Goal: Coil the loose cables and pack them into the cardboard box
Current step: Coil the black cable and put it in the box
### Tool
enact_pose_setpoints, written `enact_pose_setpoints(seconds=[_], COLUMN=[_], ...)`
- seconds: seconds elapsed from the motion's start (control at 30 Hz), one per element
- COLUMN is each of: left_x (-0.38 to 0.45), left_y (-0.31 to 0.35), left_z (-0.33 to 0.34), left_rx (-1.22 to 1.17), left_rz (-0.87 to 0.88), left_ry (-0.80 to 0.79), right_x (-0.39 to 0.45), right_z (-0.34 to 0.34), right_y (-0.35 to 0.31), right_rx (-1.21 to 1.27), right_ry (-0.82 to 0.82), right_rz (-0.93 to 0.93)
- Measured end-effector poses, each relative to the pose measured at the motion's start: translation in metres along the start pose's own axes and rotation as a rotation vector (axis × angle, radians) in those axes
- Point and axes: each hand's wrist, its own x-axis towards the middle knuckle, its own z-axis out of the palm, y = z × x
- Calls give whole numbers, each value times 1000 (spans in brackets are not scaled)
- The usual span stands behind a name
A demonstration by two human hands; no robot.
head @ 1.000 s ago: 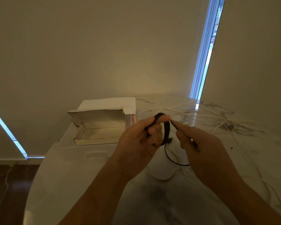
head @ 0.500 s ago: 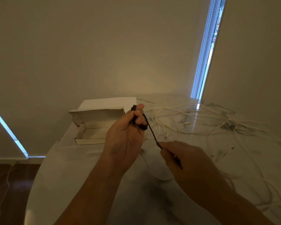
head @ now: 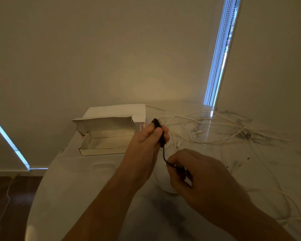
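Head view: left hand (head: 144,145) grips the coiled black cable (head: 159,131) — right hand (head: 196,173) pinches its tail.

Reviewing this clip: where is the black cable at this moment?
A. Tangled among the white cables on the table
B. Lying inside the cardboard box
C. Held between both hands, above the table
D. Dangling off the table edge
C: the left hand grips the coiled part of the black cable while the right hand pinches its loose end; no cable shows in the open cardboard box.
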Motion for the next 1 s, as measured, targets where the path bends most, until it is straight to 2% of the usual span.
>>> enact_pose_setpoints(seconds=[0.1,0.23,0.43,0.67,0.8,1.0], left_x=[-5,-6,-9,-14,-12,-9], left_y=[-7,-9,-1,7,5,-3], left_z=[3,4,2,2,-1,-5], left_rx=[271,434,396,614,790,968], left_rz=[-27,-86,-152,-21,14,98], left_ry=[-68,-211,-327,-465,-464,-333], right_x=[2,5,9,12,13,14], right_z=[-1,-3,-10,-13,-17,-25], right_y=[4,17,30,40,43,50], right_rx=[6,-16,-79,-86,-102,-107], right_ry=[74,170,279,320,307,231], right_rz=[-8,12,73,104,94,180])
